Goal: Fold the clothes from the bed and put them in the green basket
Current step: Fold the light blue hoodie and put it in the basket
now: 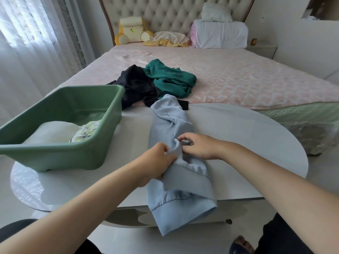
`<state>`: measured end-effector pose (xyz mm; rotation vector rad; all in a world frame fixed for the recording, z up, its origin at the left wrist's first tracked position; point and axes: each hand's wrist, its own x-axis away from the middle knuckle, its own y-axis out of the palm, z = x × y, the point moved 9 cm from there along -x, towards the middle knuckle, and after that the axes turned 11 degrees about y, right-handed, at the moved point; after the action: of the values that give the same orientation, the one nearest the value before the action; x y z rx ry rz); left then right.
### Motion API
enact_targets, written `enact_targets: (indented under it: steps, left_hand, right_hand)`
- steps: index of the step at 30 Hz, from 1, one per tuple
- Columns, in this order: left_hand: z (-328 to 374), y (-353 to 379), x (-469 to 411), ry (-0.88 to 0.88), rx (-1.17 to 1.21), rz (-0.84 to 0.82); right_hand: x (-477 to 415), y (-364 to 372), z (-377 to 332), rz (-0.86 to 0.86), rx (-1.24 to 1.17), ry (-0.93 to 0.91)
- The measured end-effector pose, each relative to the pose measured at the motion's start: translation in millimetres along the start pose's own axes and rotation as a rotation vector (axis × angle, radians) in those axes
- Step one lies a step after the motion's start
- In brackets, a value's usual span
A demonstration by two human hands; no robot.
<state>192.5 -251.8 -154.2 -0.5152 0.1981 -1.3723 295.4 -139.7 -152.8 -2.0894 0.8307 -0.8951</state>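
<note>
Both hands (176, 153) pinching blue garment (176, 125) | lengthwise toward bed (238, 79)

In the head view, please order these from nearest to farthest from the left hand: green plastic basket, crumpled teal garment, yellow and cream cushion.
From the left hand, gripping the light blue garment:
1. Green plastic basket, on the table, to its left.
2. Crumpled teal garment, on the bed beyond the table.
3. Yellow and cream cushion, against the headboard.

Plush toy (131, 30), pillows (220, 34), sheer curtain (27, 33)
</note>
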Motion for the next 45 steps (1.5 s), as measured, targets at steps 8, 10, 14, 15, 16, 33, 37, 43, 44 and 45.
enact_targets:
  steps: [8, 10, 14, 15, 16, 33, 37, 43, 44, 45]
  left_hand:
    - [-39, 6, 36, -0.257, -0.712, -0.862]
    - [-34, -8, 9, -0.226, -0.795, -0.708]
    - [-10, -40, -58, -0.017, -0.681, -0.083]
    - [-9, -43, -69, 0.017, -0.632, 0.018]
    - [-10, -42, -79, 0.037, -0.589, 0.074]
    - [-23, -88, -98, 0.038, -0.341, 0.363]
    - [-62, -88, -89, -0.138, -0.864, 0.091]
    - [3, -85, -95, 0.391, -0.928, 0.353]
    - [14, -79, -100, 0.529, -0.929, 0.344]
    - [17, -71, -106, 0.612, -0.950, 0.297]
  right_hand:
    - [-19, 6, -7, 0.183, 0.287, -0.019]
    - [-25, 17, -9, 0.124, 0.346, -0.025]
    - [-36, 32, -17, 0.100, 0.377, -0.054]
    - [-40, 33, -21, 0.100, 0.354, -0.062]
    - [-41, 31, -23, 0.099, 0.307, -0.068]
    - [-49, -1, -26, 0.279, 0.085, -0.114]
    - [-55, 27, -29, 0.151, 0.244, -0.108]
    - [-65, 46, -29, 0.098, 0.389, -0.064]
    - [-67, 45, -31, 0.123, 0.405, -0.056]
    - [-69, 43, -32, 0.157, 0.419, -0.043]
